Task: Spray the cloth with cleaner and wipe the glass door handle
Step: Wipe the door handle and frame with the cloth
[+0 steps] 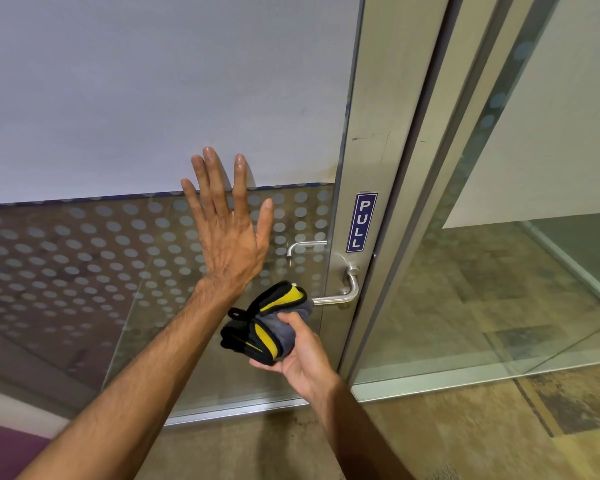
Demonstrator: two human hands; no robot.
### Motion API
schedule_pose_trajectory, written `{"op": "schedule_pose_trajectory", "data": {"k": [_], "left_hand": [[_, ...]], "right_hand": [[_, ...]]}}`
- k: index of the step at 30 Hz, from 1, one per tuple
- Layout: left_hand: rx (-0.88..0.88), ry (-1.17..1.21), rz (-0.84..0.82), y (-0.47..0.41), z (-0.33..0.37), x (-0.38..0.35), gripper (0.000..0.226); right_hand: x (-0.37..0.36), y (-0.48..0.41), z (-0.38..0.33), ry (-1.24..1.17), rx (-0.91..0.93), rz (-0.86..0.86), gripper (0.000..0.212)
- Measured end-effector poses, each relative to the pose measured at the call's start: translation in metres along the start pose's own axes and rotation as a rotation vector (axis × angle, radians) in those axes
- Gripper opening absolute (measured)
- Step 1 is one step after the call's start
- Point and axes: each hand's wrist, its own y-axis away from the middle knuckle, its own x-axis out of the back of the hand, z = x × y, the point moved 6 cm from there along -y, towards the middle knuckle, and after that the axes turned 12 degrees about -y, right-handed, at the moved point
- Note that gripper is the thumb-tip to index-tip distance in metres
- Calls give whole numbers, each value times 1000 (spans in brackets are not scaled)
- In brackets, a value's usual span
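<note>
Right hand (302,355) closed around a folded grey, yellow and black microfibre cloth (262,323), thumb on top, cloth's upper end touching or covering the free end of the brushed-metal lever door handle (343,292). Left hand (227,237) wide, fingers spread, palm flat against the dotted frosted glass door (84,258), empty, apparently bracing. Handle mounted on the door's right-edge metal stile (378,150), just below a blue PULL sticker (361,221). No spray bottle in view; impossible to tell whether cloth is damp. Judging by contact, wiping apparently at its start or under way at the lever's tip; bend and base near the stile uncovered, probably left to wipe.
</note>
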Motion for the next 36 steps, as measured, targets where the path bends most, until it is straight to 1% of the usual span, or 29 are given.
{"op": "schedule_pose_trajectory", "data": {"k": [2,4,7,9,11,12,13,14,16,19,20,21,23,25,27,29,31,32,34,35,36], "left_hand": [[-3,-1,2,0,0,1,66],[-4,-4,2,0,1,2,66],[3,-1,-2,0,1,3,66],[5,4,-9,-1,2,3,66],[5,7,-12,-1,2,2,66],[5,7,-13,0,2,2,65],[5,6,-12,-1,2,2,65],[5,5,-11,-1,2,2,65],[7,6,-9,-1,2,3,64],[7,10,-8,-2,3,5,64],[6,10,-11,-2,3,6,64],[6,9,-16,-2,3,7,64],[4,13,-27,-1,2,8,64],[0,12,-37,-1,2,9,64],[-4,7,-41,-1,2,10,64],[-6,6,-43,-1,2,10,64],[-8,9,-47,-1,2,11,64],[-7,9,-50,-2,1,10,64],[-7,6,-52,-2,1,10,65],[-8,6,-51,-2,1,10,65],[-11,7,-51,-2,1,11,65]], "right_hand": [[10,7,4,-43,8,-44,50],[24,13,6,-120,49,-45,59],[41,26,0,-212,164,-49,53],[52,37,-9,-169,267,-8,47],[64,52,-26,25,445,126,33],[68,61,-36,139,558,183,33],[69,70,-47,245,671,216,35],[69,78,-56,355,763,256,43],[66,89,-70,603,881,364,60],[41,94,-83,965,1088,405,72],[30,88,-84,1135,1107,426,74],[18,79,-84,1318,1072,451,77],[0,56,-79,1605,926,512,79],[-17,37,-69,1799,833,513,70],[-33,21,-57,1908,779,483,64],[-42,8,-47,1987,752,493,62],[-47,-1,-42,2064,748,539,64],[-50,-4,-40,2089,753,555,69],[-52,-7,-42,2101,801,585,77],[-53,-8,-45,2105,844,597,74],[-53,-8,-47,2121,884,600,67]]}}
